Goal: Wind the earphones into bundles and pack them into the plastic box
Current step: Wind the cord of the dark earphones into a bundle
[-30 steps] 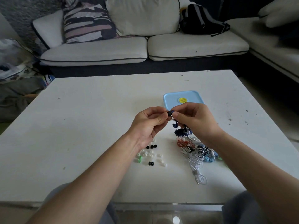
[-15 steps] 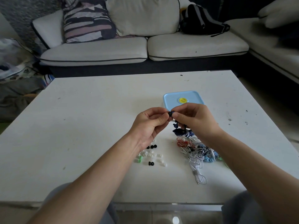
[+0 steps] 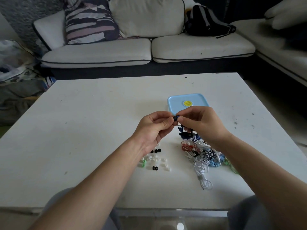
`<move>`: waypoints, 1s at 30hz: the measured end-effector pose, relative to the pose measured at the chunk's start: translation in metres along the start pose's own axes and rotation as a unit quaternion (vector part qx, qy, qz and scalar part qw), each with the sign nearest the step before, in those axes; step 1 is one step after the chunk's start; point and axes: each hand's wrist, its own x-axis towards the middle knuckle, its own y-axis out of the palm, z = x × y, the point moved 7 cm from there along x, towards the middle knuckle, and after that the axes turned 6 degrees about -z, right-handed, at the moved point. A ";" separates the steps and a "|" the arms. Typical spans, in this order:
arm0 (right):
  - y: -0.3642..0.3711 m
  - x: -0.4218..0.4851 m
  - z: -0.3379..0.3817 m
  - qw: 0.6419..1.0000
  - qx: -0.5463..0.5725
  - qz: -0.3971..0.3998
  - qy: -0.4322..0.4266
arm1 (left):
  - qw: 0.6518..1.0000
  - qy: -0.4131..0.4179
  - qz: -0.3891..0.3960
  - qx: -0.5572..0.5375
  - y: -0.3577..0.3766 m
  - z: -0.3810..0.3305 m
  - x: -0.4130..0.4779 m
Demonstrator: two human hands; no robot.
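The left hand (image 3: 154, 128) and the right hand (image 3: 204, 125) pinch a small dark blue earbud (image 3: 175, 118) between curled fingers (image 3: 166, 124) over the white counter (image 3: 99, 130), while the tangled pile of coloured earphones (image 3: 204, 153) lies unwound near the lidded light-blue plastic box (image 3: 179, 102), so nothing seems packed yet.

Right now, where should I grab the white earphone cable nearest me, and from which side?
Pinch the white earphone cable at its near loop from above, your side; it lies flat and clear, while its far end runs into the earphone pile.

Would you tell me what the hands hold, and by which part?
The left hand and right hand pinch a dark blue earphone at its earbud end.
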 end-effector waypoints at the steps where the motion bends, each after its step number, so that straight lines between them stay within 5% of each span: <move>1: 0.000 0.000 -0.001 1.000 0.005 0.002 0.006 | 1.000 0.000 0.002 0.000 0.000 0.000 0.000; 30: 0.004 0.000 -0.004 0.997 0.066 0.015 0.027 | 1.000 -0.008 -0.001 -0.015 0.000 0.000 -0.002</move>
